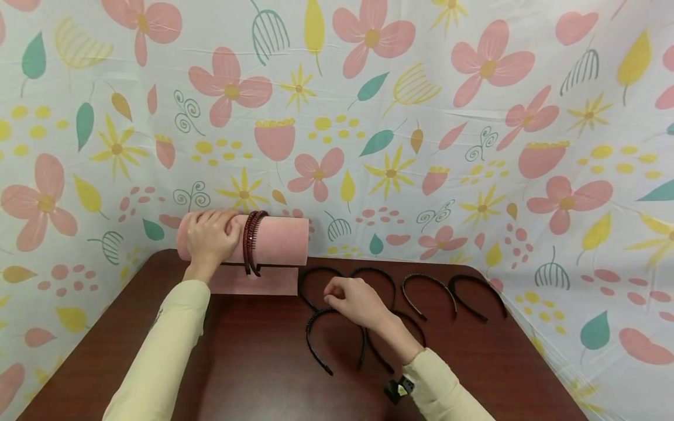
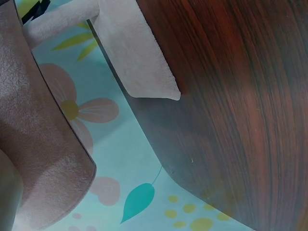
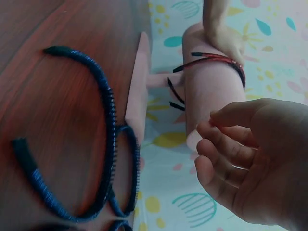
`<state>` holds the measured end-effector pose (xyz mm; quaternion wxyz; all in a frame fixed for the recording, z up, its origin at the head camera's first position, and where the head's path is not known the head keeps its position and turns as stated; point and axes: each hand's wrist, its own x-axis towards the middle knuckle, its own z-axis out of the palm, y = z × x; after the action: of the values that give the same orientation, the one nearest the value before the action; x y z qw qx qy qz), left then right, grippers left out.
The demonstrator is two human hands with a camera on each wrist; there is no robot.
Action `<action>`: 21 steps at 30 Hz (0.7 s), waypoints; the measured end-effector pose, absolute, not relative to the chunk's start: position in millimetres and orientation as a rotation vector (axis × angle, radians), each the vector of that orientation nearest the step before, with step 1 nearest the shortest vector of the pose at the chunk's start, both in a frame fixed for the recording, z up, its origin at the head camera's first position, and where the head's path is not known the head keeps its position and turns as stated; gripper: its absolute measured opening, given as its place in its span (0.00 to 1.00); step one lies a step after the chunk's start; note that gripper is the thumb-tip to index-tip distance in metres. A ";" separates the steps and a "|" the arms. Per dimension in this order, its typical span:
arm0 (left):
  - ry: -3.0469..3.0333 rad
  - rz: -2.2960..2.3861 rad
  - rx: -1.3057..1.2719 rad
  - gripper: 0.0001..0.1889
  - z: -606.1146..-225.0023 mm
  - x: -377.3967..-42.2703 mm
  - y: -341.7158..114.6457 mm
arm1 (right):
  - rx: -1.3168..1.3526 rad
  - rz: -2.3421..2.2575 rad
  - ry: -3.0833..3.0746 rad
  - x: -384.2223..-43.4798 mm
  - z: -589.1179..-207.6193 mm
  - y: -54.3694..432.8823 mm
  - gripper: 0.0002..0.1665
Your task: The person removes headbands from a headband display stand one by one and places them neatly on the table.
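A padded pink roll (image 1: 284,241) lies level on a stand with a flat pink base (image 1: 263,280) at the back left of the table. Over its left part my left hand (image 1: 210,237) holds on, fingers curved across the top. Just right of that thumb, dark red toothed headbands (image 1: 249,240) sit around the roll, their ends hanging below it; the right wrist view shows these headbands (image 3: 216,58) too. My right hand (image 1: 355,299) hovers in front of the stand's right end, over black headbands. Its fingers are loosely curled, with nothing between them in the right wrist view.
Several dark headbands lie on the brown table (image 1: 247,362): a toothed headband (image 1: 310,345) in front, a thin beaded headband (image 1: 429,279) and a wider black headband (image 1: 474,279) at the right. A floral cloth (image 1: 337,105) hangs behind the table's back edge.
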<state>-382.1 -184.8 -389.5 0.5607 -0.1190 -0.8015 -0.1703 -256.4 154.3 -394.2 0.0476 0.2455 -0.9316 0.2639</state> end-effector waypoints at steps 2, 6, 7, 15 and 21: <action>-1.885 -0.403 -0.281 0.18 -389.2 -381.8 -185.0 | 0.736 0.816 -2.831 -259.6 -392.3 147.5 0.06; -1.890 -0.400 -0.279 0.18 -389.5 -382.6 -185.1 | 0.744 0.844 -2.809 -266.1 -389.6 134.4 0.06; -1.895 -0.400 -0.279 0.19 -389.8 -382.8 -184.7 | 0.745 0.854 -2.809 -267.5 -389.5 131.3 0.06; -1.907 -0.376 -0.285 0.20 -390.8 -384.7 -185.7 | 0.756 0.920 -2.787 -277.8 -386.9 99.2 0.08; -1.893 -0.380 -0.273 0.20 -390.8 -386.0 -187.9 | 0.793 1.005 -2.744 -286.7 -386.3 71.4 0.08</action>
<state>-386.0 -187.9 -390.8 0.5613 -0.1160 -0.8034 -0.1613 -286.7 71.4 -386.3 0.0566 0.2613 -0.9048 0.3314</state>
